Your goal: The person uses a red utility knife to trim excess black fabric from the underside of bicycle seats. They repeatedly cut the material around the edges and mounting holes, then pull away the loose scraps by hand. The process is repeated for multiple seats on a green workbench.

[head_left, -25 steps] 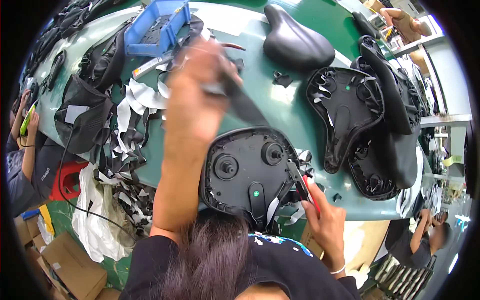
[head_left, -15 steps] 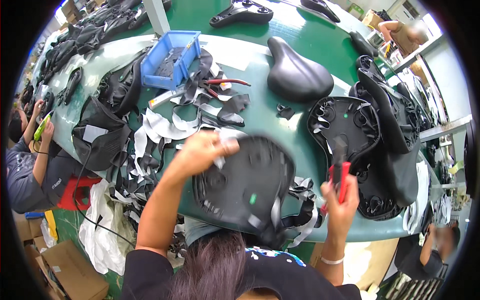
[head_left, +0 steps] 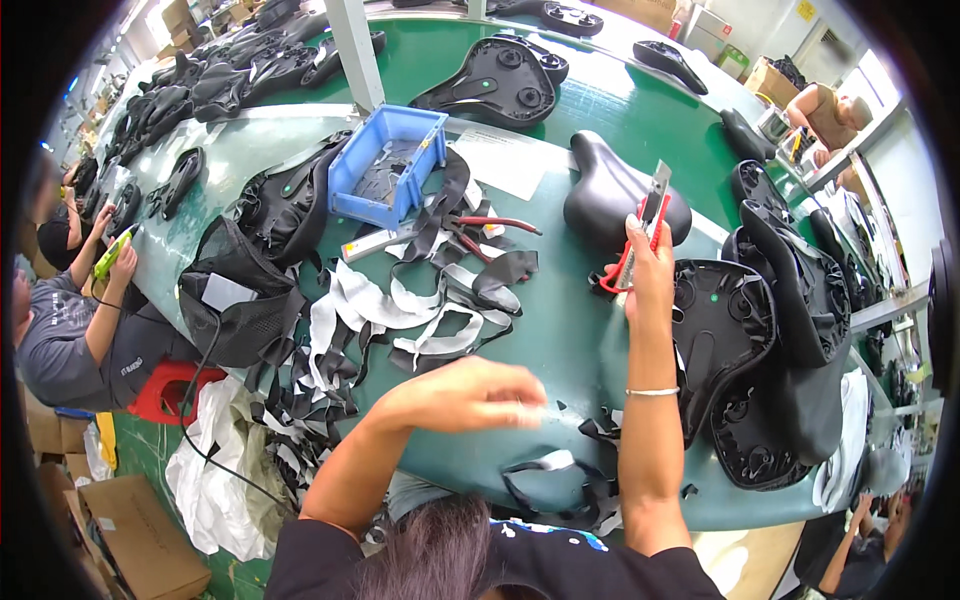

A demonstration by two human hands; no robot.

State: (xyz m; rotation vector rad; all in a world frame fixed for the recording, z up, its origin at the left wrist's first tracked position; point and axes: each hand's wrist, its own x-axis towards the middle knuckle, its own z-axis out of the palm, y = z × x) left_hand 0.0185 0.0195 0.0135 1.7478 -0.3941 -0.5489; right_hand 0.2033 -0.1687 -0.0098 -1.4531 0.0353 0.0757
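Note:
My right hand (head_left: 650, 262) is raised over the table, closed around a red utility knife (head_left: 655, 200) with its blade pointing up and away. Just beyond it sits a glossy black bicycle saddle (head_left: 600, 190), right side up. My left hand (head_left: 470, 395) hovers empty above the near table, its fingers stretched out and slightly blurred. Black and white cut strips (head_left: 360, 300) lie beyond and left of it. A loose dark strip loop (head_left: 560, 480) rests by the near edge. On the far green surface, an upturned saddle (head_left: 490, 85) shows its underside.
A blue bin (head_left: 385, 165) holding dark scraps stands behind the strips, near red-handled pliers (head_left: 485, 232). Upturned saddles (head_left: 725, 310) are piled at the right. A metal post (head_left: 355, 50) rises at the back. Co-workers sit at left and right; one holds a green tool (head_left: 112, 255).
The saddle that was at my left hand now lies on the far green surface. My left hand is empty, and my right hand has moved forward with the knife. The view has shifted.

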